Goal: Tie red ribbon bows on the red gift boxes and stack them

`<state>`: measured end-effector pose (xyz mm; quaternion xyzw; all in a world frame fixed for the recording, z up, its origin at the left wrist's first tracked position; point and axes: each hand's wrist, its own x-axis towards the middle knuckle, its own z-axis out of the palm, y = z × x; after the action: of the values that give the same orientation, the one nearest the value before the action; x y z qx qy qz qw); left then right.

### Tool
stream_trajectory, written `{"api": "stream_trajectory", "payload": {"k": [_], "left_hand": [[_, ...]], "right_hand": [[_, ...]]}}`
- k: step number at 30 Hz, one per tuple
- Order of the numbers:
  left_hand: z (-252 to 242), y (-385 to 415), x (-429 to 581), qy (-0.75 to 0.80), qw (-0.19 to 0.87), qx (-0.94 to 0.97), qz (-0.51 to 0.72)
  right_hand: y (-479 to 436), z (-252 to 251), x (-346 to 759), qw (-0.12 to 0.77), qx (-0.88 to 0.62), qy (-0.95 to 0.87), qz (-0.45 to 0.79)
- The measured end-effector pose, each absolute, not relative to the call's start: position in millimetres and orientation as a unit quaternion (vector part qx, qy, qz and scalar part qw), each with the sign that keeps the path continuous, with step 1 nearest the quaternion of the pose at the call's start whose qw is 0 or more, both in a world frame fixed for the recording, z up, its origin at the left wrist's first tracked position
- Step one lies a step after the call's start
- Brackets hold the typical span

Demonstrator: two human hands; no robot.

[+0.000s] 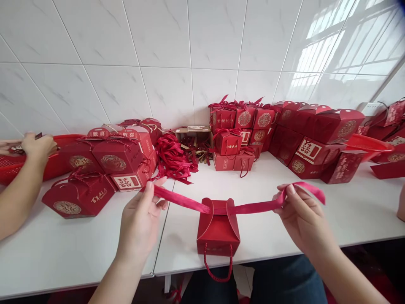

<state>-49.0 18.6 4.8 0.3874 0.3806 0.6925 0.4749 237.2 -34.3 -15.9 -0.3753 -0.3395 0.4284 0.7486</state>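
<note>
A: The person's two forearms (pixel 114 274) came in from the bottom edge, nearest of all. What were the hands doing?

B: Holding a ribbon (pixel 180 200). The left hand (pixel 139 221) had its thumb and fingers (pixel 148 192) pinched on one end.

A: And the right hand (pixel 302 215)?

B: Its thumb and forefinger were clamped on the other side of the ribbon, with a loose tail sticking out past them.

A: Where was the box (pixel 218 234)?

B: Between the hands, upright at the near edge of the desk (pixel 265 185). The ribbon ran out to both sides from its curved top flaps, and its cord handle (pixel 218 278) hung over the edge, above the person's legs (pixel 287 280).

A: What stood behind it?

B: A stack of boxes with bows (pixel 243 122) by the tiled wall (pixel 218 38), and left of that an open carton (pixel 202 135) and a heap of ribbons (pixel 174 156). More red boxes were piled on either side.

A: Anyone else there?

B: At the far left, a co-worker's hand (pixel 38 145) was over a red basket (pixel 68 137), its fingers round something small and dark. I couldn't tell what.
</note>
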Motion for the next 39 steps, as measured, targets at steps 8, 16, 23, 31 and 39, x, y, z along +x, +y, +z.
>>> {"api": "stream_trajectory", "payload": {"k": [8,16,23,31,39], "left_hand": [[72,27,-17,0.309,0.386,0.591,0.637],[92,34,7,0.273,0.413,0.628,0.601],[98,32,11,0.243,0.426,0.655,0.574],[99,27,8,0.272,0.409,0.722,0.487],[92,33,1,0.265,0.548,0.665,0.433]], "right_hand": [[-2,64,214,0.703,-0.337,-0.514,0.359],[1,89,187,0.687,-0.328,-0.547,0.348],[6,90,177,0.699,-0.322,-0.542,0.338],[-1,88,170,0.611,-0.335,-0.633,0.335],[1,77,177,0.584,-0.268,-0.697,0.317]]}}
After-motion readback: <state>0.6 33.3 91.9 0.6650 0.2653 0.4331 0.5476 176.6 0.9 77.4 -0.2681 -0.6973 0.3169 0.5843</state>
